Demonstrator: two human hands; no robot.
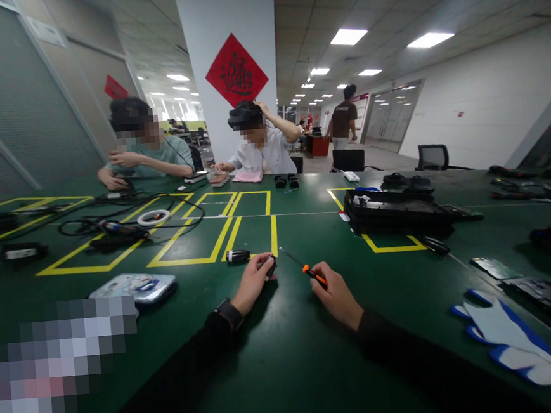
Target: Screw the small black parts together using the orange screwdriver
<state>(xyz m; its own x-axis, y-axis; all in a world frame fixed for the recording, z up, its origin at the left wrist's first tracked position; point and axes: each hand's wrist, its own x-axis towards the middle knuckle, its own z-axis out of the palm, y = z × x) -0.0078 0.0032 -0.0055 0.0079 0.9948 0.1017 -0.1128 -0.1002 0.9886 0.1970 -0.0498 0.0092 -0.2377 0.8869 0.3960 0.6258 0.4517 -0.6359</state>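
My left hand (255, 280) is closed around a small dark part (269, 268), mostly covered by my fingers, so its kind does not show. In my right hand (336, 294) is a screwdriver (315, 276) with an orange and black handle. Its thin shaft points up and left, and the tip is apart from the dark part. Just beyond my left hand a short black cylinder (238, 256) with a pale end lies on the green table (288, 371), beside a yellow tape outline.
A silvery case (136, 287) lies to the left. To the right are a black housing (395, 213), blue-white gloves (514, 334) and flat dark panels (547, 299). Cables and a tape roll (153, 218) lie back left. Two people sit across the table.
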